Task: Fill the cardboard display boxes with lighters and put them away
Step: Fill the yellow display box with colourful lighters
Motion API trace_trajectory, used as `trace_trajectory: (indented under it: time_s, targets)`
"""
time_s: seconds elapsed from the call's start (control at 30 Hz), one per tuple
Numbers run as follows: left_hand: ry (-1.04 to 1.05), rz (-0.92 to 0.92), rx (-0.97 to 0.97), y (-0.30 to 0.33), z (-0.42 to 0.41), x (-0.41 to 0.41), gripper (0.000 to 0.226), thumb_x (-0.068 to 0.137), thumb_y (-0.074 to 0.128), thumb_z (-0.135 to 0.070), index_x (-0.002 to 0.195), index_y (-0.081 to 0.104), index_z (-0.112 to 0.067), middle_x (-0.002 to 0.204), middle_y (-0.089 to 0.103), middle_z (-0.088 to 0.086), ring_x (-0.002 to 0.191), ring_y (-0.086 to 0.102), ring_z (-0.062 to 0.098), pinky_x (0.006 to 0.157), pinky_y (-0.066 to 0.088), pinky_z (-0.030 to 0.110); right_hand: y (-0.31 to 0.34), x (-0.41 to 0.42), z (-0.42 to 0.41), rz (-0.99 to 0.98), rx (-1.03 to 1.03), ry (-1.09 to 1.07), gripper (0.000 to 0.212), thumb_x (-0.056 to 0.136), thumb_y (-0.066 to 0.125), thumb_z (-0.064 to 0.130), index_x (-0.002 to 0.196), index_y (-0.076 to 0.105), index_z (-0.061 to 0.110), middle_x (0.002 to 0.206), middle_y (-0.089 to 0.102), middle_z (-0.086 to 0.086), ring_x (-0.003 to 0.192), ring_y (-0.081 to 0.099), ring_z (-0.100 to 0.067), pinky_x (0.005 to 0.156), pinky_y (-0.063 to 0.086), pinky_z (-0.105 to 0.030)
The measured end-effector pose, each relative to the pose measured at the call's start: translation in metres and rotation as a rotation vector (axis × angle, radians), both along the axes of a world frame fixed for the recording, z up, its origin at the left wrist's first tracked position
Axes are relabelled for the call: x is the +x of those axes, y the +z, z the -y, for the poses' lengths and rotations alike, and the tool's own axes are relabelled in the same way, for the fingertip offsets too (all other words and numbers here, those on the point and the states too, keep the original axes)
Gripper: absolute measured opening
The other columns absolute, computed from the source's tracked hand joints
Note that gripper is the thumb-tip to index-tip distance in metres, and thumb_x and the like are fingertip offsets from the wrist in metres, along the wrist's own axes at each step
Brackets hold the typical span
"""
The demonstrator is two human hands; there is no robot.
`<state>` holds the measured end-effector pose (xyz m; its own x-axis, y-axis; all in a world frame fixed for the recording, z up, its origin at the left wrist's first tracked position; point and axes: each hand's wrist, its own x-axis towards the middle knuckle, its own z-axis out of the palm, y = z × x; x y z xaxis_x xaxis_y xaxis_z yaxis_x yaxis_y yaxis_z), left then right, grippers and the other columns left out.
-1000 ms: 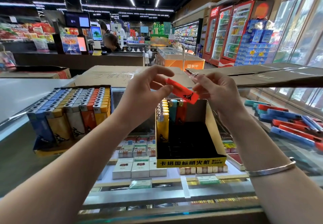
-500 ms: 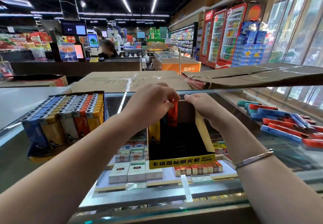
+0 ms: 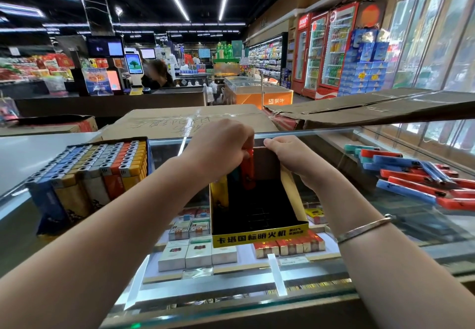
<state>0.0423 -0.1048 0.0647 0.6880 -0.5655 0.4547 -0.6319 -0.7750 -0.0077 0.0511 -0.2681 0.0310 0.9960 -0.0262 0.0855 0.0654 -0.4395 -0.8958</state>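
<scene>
Item: yellow-fronted cardboard display box [image 3: 259,233], standing on the glass table [image 3: 385,228] directly in front of the person. Contents: mostly bare black slots; a few lighters upright along the far row, yellow at the left, a greenish one next to it.

Left hand [image 3: 221,148] — fingers curled round an orange lighter [image 3: 248,172], gripping its top end and holding it upright at the back row of the box. Whether its base has seated in a slot cannot be told; the hand hides the top.

Right hand [image 3: 290,156] — fingers closed over the box's back right corner, bracing it.

Supply: loose lighters [image 3: 416,177], red and blue, heaped on the glass to the right, well apart from the box. A second display box [image 3: 87,174], full, sits at the left.

Risks, judged from this position:
- The lighter may catch on a slot divider and tilt against its neighbours — cause: the slot is hidden beneath the left hand, so the placing is done by feel.
- The light, nearly empty box may slide or tip backward on smooth glass if the right hand lets go while the left pushes down.
- A knock to the standing row could topple lighters into the open slots.
- A reach to the heap could sweep lighters off the far edge.
</scene>
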Motion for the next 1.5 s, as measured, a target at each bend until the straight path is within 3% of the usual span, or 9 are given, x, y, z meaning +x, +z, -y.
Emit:
trace_trajectory:
  time_s: [0.33,0.53,0.7,0.8,0.93,1.1,1.23,1.4,1.5]
  targets:
    - [-0.039,-0.007,0.093,0.009,0.007,0.001,0.018,0.079,0.058,-0.006,0.089,0.066,-0.019,0.088,0.064,0.003,0.081,0.058,0.023,0.065,0.05,0.036,-0.002,0.002,-0.001,0.016,0.011,-0.014,0.037,0.099,0.041,0.03,0.1,0.065,0.003,0.098,0.063,-0.016,0.087,0.058,-0.017,0.072,0.042,-0.03]
    - [-0.031,0.02,0.043,0.001,0.01,0.004,0.016,0.079,0.058,-0.009,0.089,0.066,-0.02,0.088,0.064,0.001,0.081,0.057,0.023,0.068,0.052,0.037,-0.002,0.004,0.0,0.011,0.012,-0.007,0.037,0.099,0.041,0.03,0.101,0.065,0.002,0.093,0.061,-0.013,0.084,0.056,-0.016,0.071,0.041,-0.03]
    - [-0.063,-0.07,-0.22,-0.009,0.004,0.008,0.016,0.079,0.069,-0.014,0.094,0.069,-0.018,0.09,0.067,0.0,0.08,0.058,0.015,0.068,0.046,0.027,-0.003,0.004,0.001,0.028,-0.002,-0.003,0.036,0.099,0.041,0.03,0.095,0.064,0.003,0.088,0.059,-0.011,0.081,0.054,-0.016,0.069,0.039,-0.029]
    - [-0.09,-0.048,-0.149,-0.009,0.003,0.007,0.019,0.079,0.068,-0.012,0.097,0.069,-0.02,0.09,0.068,-0.002,0.077,0.056,0.012,0.061,0.039,0.019,-0.004,0.005,0.0,0.025,0.002,-0.003,0.039,0.099,0.041,0.031,0.101,0.065,0.0,0.09,0.061,-0.012,0.084,0.055,-0.017,0.07,0.04,-0.03]
    - [-0.076,0.004,-0.042,-0.007,0.004,0.004,0.022,0.081,0.058,-0.007,0.093,0.07,-0.021,0.095,0.063,-0.003,0.091,0.055,0.018,0.076,0.049,0.035,-0.004,0.005,0.0,0.026,-0.005,-0.01,0.039,0.099,0.041,0.031,0.103,0.063,0.0,0.1,0.063,-0.018,0.088,0.057,-0.019,0.075,0.042,-0.031]
    - [-0.017,-0.216,-0.039,-0.006,-0.008,0.009,0.028,0.086,0.059,-0.042,0.112,0.064,-0.034,0.112,0.049,-0.012,0.112,0.041,0.013,0.095,0.038,0.037,-0.002,0.004,0.001,-0.008,-0.009,0.006,0.036,0.099,0.04,0.032,0.101,0.064,0.005,0.095,0.061,-0.012,0.087,0.055,-0.017,0.07,0.04,-0.029]
    - [-0.07,-0.459,-0.219,-0.028,-0.028,0.003,0.054,0.08,0.059,-0.052,0.131,0.048,-0.037,0.133,0.035,-0.013,0.124,0.03,0.01,0.103,0.034,0.035,-0.001,0.003,0.002,-0.003,-0.03,-0.006,0.033,0.099,0.039,0.033,0.096,0.064,0.011,0.092,0.061,-0.007,0.088,0.055,-0.015,0.066,0.037,-0.027]
    - [-0.19,-0.549,-0.673,-0.059,-0.029,-0.004,0.074,0.076,0.073,-0.027,0.137,0.031,-0.033,0.136,0.027,-0.009,0.119,0.038,0.004,0.091,0.04,0.012,-0.002,0.002,0.006,0.063,-0.082,-0.08,0.035,0.098,0.042,0.027,0.093,0.065,0.002,0.085,0.06,-0.01,0.08,0.054,-0.016,0.063,0.039,-0.028]
    - [-0.265,-0.664,-0.741,-0.069,-0.02,-0.002,0.093,0.072,0.077,-0.017,0.137,0.015,-0.042,0.149,0.017,-0.003,0.124,0.04,0.019,0.102,0.04,0.03,-0.002,0.0,0.01,0.135,-0.189,-0.171,0.035,0.097,0.042,0.024,0.086,0.064,-0.002,0.075,0.056,-0.009,0.07,0.051,-0.016,0.058,0.037,-0.028]
